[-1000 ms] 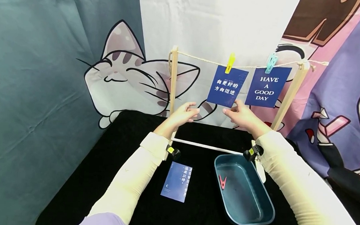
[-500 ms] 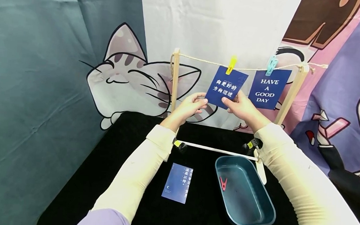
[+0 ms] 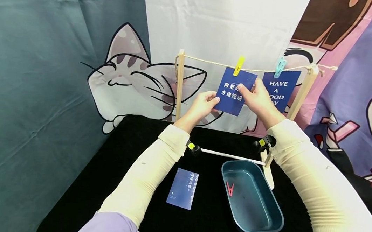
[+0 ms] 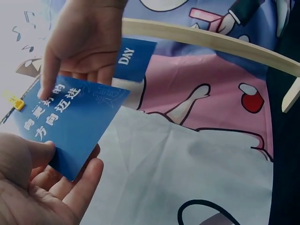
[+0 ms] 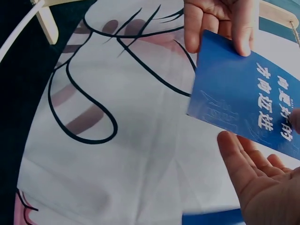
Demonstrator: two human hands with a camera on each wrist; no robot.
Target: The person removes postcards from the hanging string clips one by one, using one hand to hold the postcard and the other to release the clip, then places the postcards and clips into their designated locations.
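Observation:
A blue card with white Chinese characters [image 3: 228, 106] hangs slightly tilted from a rope [image 3: 204, 61], under a yellow clothespin [image 3: 238, 66]. My left hand [image 3: 201, 105] pinches its lower left edge, thumb in front and fingers behind. At its right edge my right hand [image 3: 261, 101] holds it, the thumb pressed on the printed face; in the left wrist view the card [image 4: 89, 122] lies between both hands. To the right, a second blue card reading HAVE A GOOD DAY [image 3: 283, 86] hangs from a light-blue clothespin [image 3: 280, 67], partly hidden by the right hand.
Wooden posts [image 3: 179, 87] carry the rope, with a white crossbar [image 3: 231, 156] low between them. A third blue card [image 3: 182, 189] lies on the black cloth [image 3: 106, 182]. Right of it stands a teal basin [image 3: 253, 207] holding a pink clothespin [image 3: 230, 189].
Both hands have risen to the hanging card and taken hold of its edges. The right hand has moved further up its right side and now covers part of the second card.

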